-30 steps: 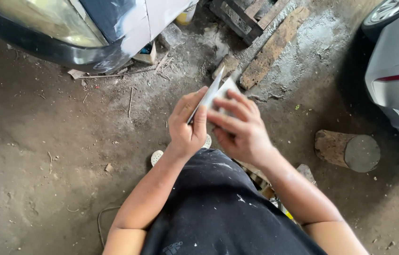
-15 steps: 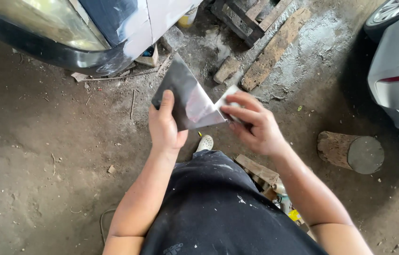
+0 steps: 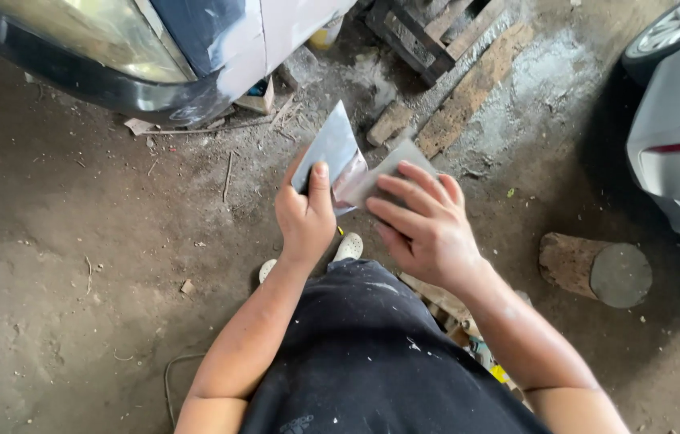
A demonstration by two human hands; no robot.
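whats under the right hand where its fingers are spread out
Under the right hand lies a flat grey blade, meeting the wider metal scraper gripped by the left hand. The palm covers the blade's lower part, so any handle is hidden.

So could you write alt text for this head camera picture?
A person's left hand holds a flat grey metal scraper blade while the right hand presses a second grey blade against it, above a dirt floor beside a car's headlight and a wooden log.
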